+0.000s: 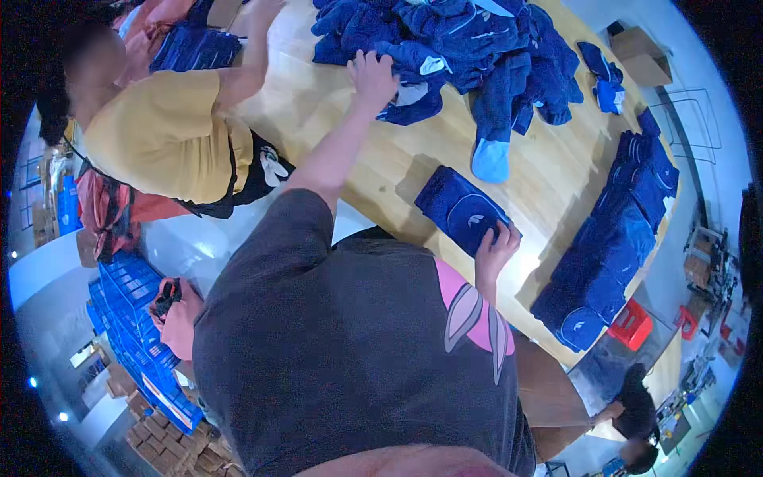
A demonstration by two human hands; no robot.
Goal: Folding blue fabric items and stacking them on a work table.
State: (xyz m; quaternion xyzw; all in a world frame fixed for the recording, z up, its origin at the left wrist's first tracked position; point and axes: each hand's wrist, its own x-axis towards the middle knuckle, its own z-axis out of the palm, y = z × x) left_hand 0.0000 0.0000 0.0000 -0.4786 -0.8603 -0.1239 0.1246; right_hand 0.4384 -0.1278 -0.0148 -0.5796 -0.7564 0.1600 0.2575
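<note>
A big loose heap of navy cloth garments [445, 40] lies at the far side of the table. My left hand [373, 79] reaches to the near left edge of the heap, its fingers curled on a navy garment there. One sock-like piece with a light blue rounded end [490, 159] hangs out of the heap toward me. In front of me lies a folded navy garment [459, 208] with a small white mark and a curved outline. My right hand [499, 242] grips its near right corner, fingers bent over the edge; the thumb is hidden.
Along the right edge of the wooden table [397, 171] runs a row of folded navy garments [604, 246]. A small navy bundle [602, 79] lies farther back. At left a co-worker in a yellow shirt [167, 131] reaches over the table. Blue crates [131, 318] and red stools [630, 324] stand nearby.
</note>
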